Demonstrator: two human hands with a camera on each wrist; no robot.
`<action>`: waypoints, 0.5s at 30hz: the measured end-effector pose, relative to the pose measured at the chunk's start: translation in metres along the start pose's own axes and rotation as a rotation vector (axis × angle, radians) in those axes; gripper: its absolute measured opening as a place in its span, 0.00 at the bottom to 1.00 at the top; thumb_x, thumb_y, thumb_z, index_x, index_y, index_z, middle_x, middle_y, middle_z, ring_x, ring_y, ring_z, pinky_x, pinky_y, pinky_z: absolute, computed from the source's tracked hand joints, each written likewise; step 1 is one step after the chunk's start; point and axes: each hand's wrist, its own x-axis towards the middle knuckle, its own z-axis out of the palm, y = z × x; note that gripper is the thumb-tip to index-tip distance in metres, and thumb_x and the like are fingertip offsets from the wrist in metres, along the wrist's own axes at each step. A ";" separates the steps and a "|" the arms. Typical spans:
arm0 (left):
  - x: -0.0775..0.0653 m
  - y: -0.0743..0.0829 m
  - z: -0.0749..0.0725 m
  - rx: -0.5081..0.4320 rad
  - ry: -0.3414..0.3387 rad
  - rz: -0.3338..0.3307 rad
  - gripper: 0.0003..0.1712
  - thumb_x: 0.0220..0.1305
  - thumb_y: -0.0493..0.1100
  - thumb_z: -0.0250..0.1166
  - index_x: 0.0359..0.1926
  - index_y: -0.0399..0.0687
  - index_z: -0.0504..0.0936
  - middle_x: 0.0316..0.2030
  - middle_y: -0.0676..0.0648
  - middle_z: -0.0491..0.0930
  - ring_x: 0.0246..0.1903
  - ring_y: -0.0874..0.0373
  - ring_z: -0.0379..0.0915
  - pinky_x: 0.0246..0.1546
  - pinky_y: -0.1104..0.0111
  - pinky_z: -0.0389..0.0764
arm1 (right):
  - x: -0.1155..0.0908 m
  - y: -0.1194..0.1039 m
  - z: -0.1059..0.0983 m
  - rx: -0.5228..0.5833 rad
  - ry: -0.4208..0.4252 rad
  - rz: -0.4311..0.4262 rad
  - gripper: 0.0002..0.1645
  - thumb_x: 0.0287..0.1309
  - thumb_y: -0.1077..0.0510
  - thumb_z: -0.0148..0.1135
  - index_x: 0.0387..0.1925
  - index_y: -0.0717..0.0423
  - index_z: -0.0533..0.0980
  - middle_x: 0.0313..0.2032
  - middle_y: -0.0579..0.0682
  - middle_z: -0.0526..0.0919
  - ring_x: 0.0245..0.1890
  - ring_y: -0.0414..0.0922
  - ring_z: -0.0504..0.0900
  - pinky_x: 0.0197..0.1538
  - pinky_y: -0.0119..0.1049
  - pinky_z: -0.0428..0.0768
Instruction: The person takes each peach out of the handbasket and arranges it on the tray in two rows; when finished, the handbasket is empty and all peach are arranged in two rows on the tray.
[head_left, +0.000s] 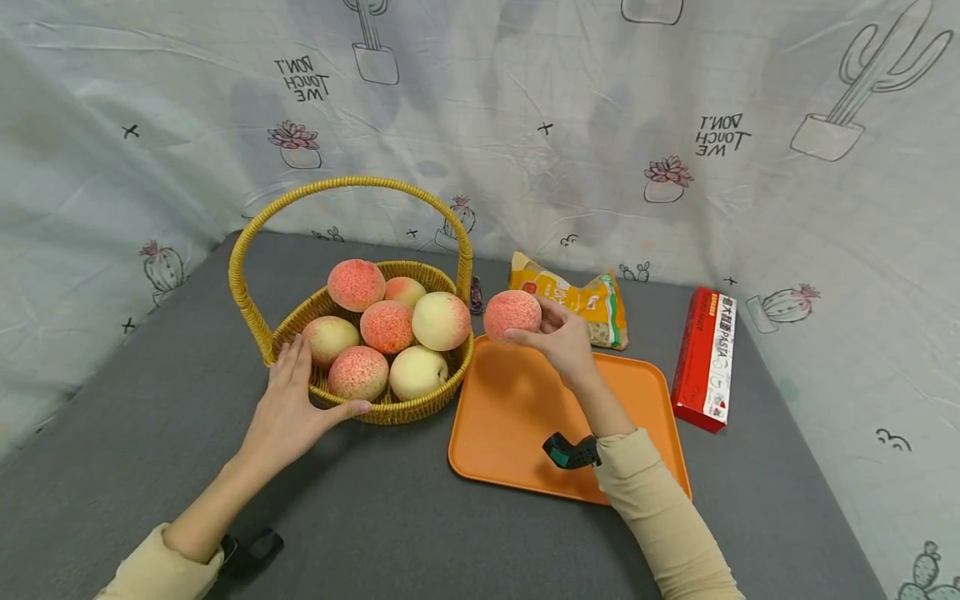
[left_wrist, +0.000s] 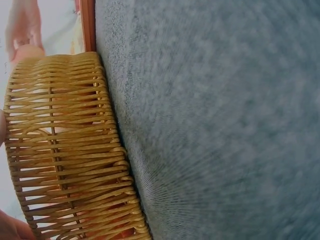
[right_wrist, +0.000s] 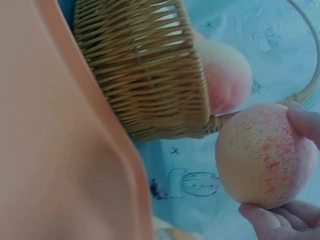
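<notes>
My right hand (head_left: 566, 343) holds a pink-speckled peach (head_left: 510, 313) between thumb and fingers, just right of the basket rim and over the far left corner of the orange tray (head_left: 517, 467). In the right wrist view, thumb and fingertips press on opposite sides of that peach (right_wrist: 262, 157). On the near left rim of the yellow wicker basket (head_left: 408, 412) rests my left hand (head_left: 288, 417), its fingers extended and its thumb spread along the front. Several red and pale peaches (head_left: 358, 372) fill the basket under its tall arched handle (head_left: 352, 182).
Behind the tray lies a yellow food bag (head_left: 600, 304). A red and white pasta box (head_left: 705, 358) stands to the tray's right. A small dark purple packet (head_left: 476, 296) sits beside the basket's handle foot. Patterned cloth (head_left: 525, 125) hangs behind the grey table (head_left: 360, 517).
</notes>
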 end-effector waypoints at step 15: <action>0.002 -0.003 0.001 0.010 -0.008 -0.002 0.74 0.49 0.69 0.70 0.75 0.32 0.35 0.74 0.31 0.36 0.73 0.35 0.28 0.64 0.36 0.47 | 0.013 0.041 0.002 -0.240 -0.054 0.193 0.38 0.49 0.62 0.73 0.63 0.65 0.72 0.56 0.65 0.77 0.55 0.57 0.78 0.54 0.43 0.78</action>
